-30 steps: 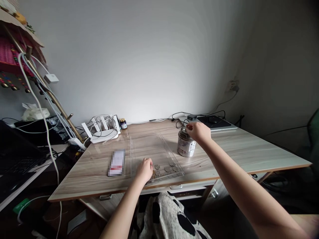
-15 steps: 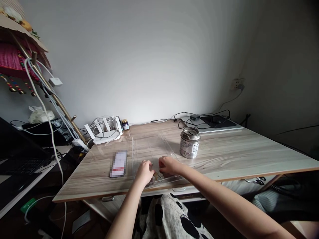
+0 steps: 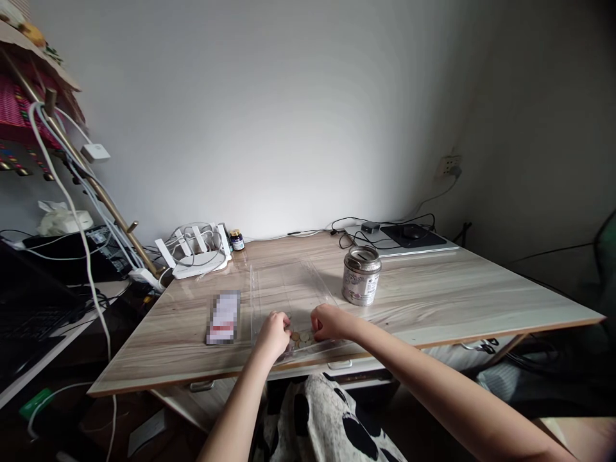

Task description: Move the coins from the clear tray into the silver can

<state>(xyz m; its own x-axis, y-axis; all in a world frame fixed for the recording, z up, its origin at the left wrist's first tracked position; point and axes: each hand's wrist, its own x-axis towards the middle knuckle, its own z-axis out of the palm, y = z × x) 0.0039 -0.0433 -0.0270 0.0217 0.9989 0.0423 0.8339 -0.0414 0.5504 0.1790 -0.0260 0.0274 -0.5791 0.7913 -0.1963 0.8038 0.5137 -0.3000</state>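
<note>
Several coins (image 3: pixel 302 337), some golden and some silvery, lie near the desk's front edge. They rest at the near end of a flat clear plastic sheet or shallow tray (image 3: pixel 283 289); I cannot tell which. On the left of the coins is my left hand (image 3: pixel 273 335), its thumb and fingers bent together. My right hand (image 3: pixel 332 322) is closed just to their right, fingertips curled down and hidden. What either hand pinches is too small or covered. Beyond my right hand stands a silvery patterned tin (image 3: pixel 362 279) with a slot in its lid.
A blurred-out phone-shaped item (image 3: pixel 224 317) lies on the left of the wooden desk (image 3: pixel 433 295). Farther back are a white router (image 3: pixel 202 262), a small dark jar (image 3: pixel 237 240), cables, and a black mouse (image 3: pixel 411 231) on a dark pad.
My right hand has drawn slightly right, apart from the left hand, exposing more coins between them. My left hand stays beside the coins. The view has turned a little right.
</note>
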